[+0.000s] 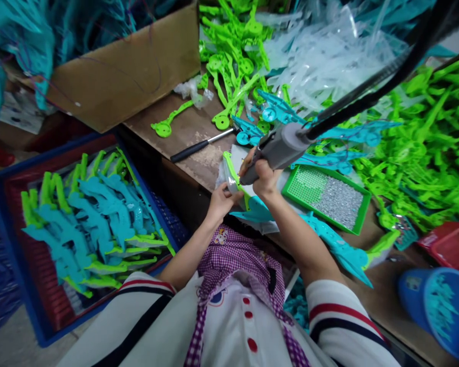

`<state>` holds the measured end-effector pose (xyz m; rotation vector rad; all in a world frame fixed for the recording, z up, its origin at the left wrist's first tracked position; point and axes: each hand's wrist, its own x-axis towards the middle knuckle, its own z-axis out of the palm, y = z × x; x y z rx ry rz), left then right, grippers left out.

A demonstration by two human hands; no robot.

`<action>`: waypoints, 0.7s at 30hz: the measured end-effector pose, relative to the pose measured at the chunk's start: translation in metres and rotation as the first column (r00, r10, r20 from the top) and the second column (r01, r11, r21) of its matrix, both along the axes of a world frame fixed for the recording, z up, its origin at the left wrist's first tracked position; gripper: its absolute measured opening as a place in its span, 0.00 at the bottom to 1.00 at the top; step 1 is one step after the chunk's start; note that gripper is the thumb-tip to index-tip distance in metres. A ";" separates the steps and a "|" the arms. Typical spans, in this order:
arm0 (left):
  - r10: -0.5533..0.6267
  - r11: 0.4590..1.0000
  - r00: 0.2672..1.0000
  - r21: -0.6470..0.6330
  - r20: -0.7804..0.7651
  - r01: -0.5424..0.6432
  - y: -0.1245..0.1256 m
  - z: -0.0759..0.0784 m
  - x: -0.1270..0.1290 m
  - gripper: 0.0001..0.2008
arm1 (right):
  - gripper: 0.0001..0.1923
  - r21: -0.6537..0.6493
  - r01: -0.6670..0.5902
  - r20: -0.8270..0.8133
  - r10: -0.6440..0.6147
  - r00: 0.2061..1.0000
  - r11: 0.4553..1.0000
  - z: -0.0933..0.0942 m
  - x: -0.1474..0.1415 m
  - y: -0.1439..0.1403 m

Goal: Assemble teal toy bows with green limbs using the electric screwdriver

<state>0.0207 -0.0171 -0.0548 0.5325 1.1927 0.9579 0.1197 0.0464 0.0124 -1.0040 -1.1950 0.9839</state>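
Closest to me, my left hand [221, 200] pinches the near edge of a green and clear toy piece [231, 176] and keeps it flat on the worktop [199, 137], and my right hand [262, 176] is wrapped tight around the grey power driver [279, 148], its tip pressed down on that piece right beside my left fingers. I think I am fastening this piece just now, so the next move needs the tool held straight and the piece kept from sliding. Just past my right hand sits the green tray of tiny screws [325, 196], and farther off lie heaps of green parts [424, 153].
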 end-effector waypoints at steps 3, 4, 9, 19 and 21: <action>0.005 1.000 1.000 0.013 -0.009 -0.005 -0.001 -0.002 -0.001 0.25 | 0.26 -0.020 0.099 -0.065 -0.100 0.993 0.995 0.016 0.007 -0.003; 0.009 1.000 1.000 0.021 -0.007 -0.008 -0.001 -0.002 -0.001 0.26 | 0.27 -0.012 0.158 -0.117 -0.158 0.980 0.987 0.024 0.014 -0.007; -0.010 0.998 1.000 0.054 0.011 0.009 -0.004 0.000 -0.004 0.32 | 0.20 0.087 0.470 -0.188 -0.449 0.873 0.878 0.054 0.069 -0.062; 0.006 0.996 1.000 0.086 -0.001 -0.006 -0.006 0.004 -0.004 0.29 | 0.14 0.165 0.758 0.000 -0.768 0.640 0.631 0.063 0.083 -0.076; 0.040 0.995 0.998 0.092 0.047 -0.044 -0.012 0.008 -0.005 0.28 | 0.13 0.192 0.688 0.058 -0.708 0.704 0.700 0.059 0.094 -0.079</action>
